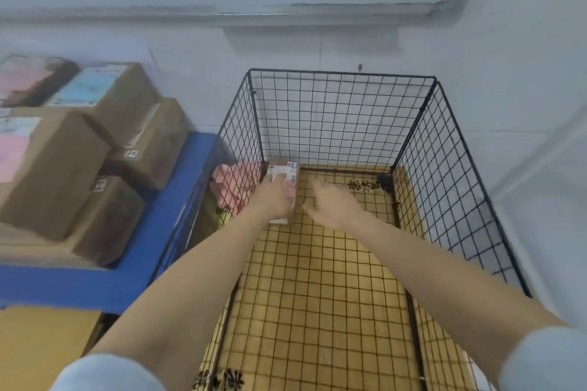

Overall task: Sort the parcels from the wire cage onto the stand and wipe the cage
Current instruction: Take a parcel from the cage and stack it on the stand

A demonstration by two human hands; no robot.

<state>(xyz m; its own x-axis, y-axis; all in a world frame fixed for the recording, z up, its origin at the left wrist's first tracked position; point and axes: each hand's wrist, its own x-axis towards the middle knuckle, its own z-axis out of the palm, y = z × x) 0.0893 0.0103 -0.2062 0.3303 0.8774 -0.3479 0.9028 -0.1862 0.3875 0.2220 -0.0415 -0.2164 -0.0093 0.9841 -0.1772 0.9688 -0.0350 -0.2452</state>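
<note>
Parcel [283,173]: 1 small brown box with a white label lies on the floor of the wire cage [343,74], in the far left corner, close against the left wall and the back wall. The left grip [279,197], a bare hand, lies over the top of the parcel and holds it with its fingers around it; the picture is a little blurred here. The right grip [333,204] is wide, its fingers straight and spread, just beside the parcel on its right side, and it holds nothing. Left of the cage stands the blue stand [178,200], and brown cardboard boxes [47,168] are piled on it. A pink thing [235,187] shows through the left wall of the cage, outside it.
</note>
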